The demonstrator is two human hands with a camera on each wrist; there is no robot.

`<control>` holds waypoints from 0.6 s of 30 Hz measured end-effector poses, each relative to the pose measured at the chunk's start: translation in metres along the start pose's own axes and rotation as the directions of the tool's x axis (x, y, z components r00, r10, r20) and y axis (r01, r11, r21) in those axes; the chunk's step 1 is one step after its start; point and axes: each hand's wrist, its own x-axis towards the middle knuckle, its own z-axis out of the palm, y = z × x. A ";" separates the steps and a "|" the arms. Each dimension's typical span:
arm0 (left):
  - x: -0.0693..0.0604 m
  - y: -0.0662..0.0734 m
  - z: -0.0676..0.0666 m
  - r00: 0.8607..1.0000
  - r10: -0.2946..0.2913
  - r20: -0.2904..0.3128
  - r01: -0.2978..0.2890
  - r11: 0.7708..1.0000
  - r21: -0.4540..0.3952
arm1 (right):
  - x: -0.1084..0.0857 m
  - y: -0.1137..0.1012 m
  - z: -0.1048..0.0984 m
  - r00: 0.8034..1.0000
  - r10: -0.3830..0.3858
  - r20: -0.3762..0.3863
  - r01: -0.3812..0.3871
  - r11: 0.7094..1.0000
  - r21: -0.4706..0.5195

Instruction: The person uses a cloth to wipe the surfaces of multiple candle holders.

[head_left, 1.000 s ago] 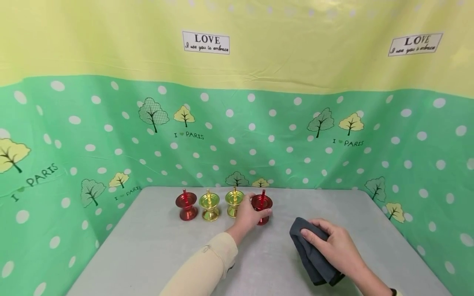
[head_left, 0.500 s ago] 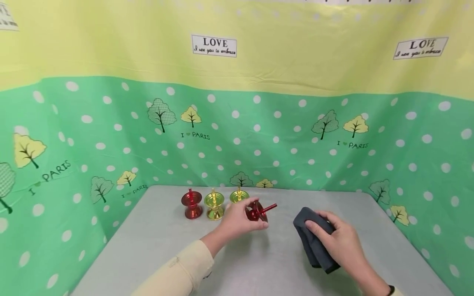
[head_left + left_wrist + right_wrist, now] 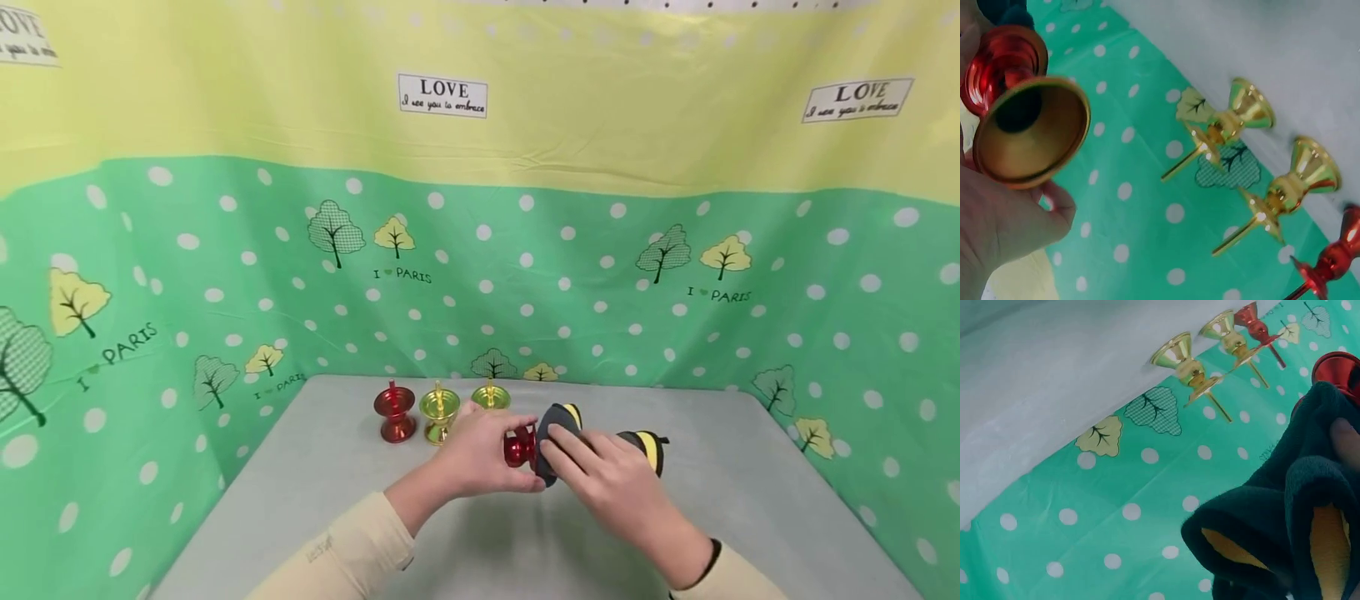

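My left hand [image 3: 472,454] grips a red metal candle holder [image 3: 517,450] around its stem, tipped sideways above the table. Its hollow base, gold inside, faces the camera in the left wrist view, where the holder [image 3: 1032,134] sits between thumb and fingers. My right hand [image 3: 618,496] holds a folded dark grey cloth [image 3: 557,425] with a yellow inner side against the holder's cup end. The cloth covers the cup and spike. In the right wrist view the cloth [image 3: 1297,487] hangs in loops beside the red holder [image 3: 1338,370].
At the back left of the grey table [image 3: 322,467] stand another red candle holder [image 3: 394,412] and two gold ones [image 3: 439,407], upright in a row. The second gold holder [image 3: 491,397] is partly behind my left hand. A green and yellow printed curtain [image 3: 450,275] surrounds the table.
My left hand has lifted the right-hand red candle holder off the table and tipped it sideways. My right hand has moved left, bringing the cloth onto its cup end.
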 end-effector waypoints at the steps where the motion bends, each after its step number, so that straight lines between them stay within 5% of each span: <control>1: -0.001 0.001 0.001 1.000 0.008 -0.009 -0.008 1.000 -0.008 | 0.000 -0.001 0.002 1.000 0.001 0.008 -0.001 1.000 -0.001; 8: -0.009 0.008 0.003 0.999 0.024 -0.047 -0.024 1.000 -0.001 | 0.002 -0.003 0.009 0.985 0.013 0.175 -0.025 0.997 0.067; 18: -0.016 0.004 0.004 1.000 0.013 -0.010 -0.012 0.998 0.054 | -0.002 -0.005 0.013 0.979 -0.019 0.204 -0.004 0.994 0.109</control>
